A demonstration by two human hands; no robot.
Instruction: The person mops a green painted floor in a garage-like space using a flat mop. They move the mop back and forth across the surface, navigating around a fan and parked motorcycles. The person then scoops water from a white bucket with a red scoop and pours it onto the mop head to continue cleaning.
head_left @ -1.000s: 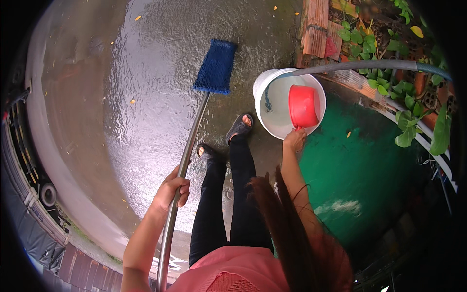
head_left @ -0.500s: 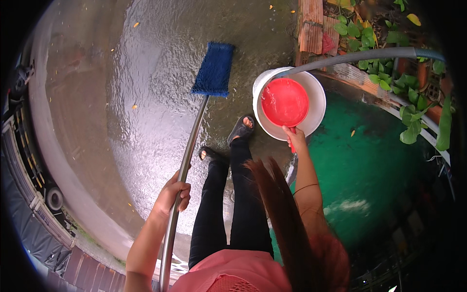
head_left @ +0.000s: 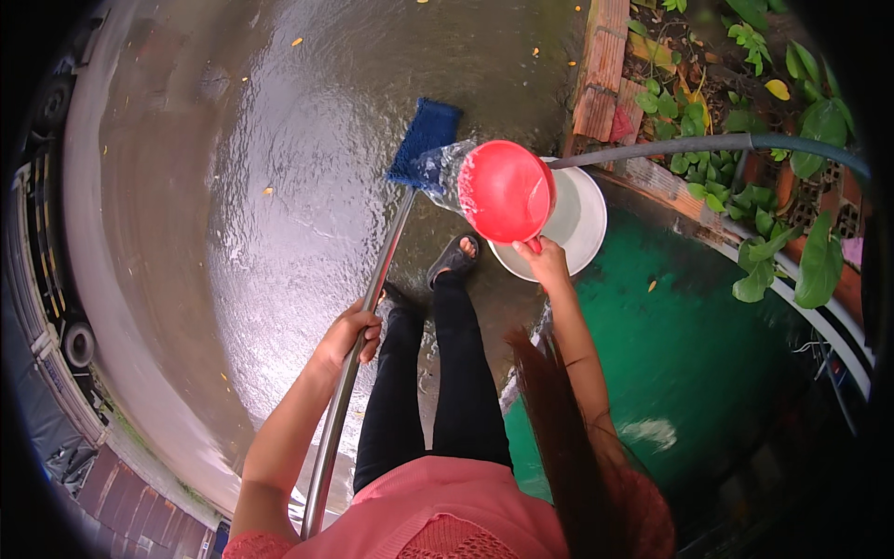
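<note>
My left hand (head_left: 350, 335) is closed round the metal pole of a mop (head_left: 371, 298). The mop's flat blue head (head_left: 424, 140) rests on the wet ground ahead of my feet. My right hand (head_left: 543, 261) grips the handle of a red dipper (head_left: 508, 191), which is tilted to the left. Water (head_left: 447, 177) spills from its left rim toward the mop head, covering part of it. Behind the dipper stands a white bucket (head_left: 582, 228), partly hidden by it. A grey hose (head_left: 652, 149) reaches over the bucket's rim; its end is hidden behind the dipper.
Wet concrete (head_left: 307, 140) with scattered yellow leaves spreads ahead and left. Bricks (head_left: 601, 70) edge a bed of green plants (head_left: 819, 140) at the far right. Green flooring (head_left: 643, 345) lies right of my legs. A vehicle wheel (head_left: 79, 345) shows at the left edge.
My right hand has lifted the red dipper out of the bucket and moved it left, tipping water out. The mop head appears slightly turned and shifted right; my left hand still grips the pole.
</note>
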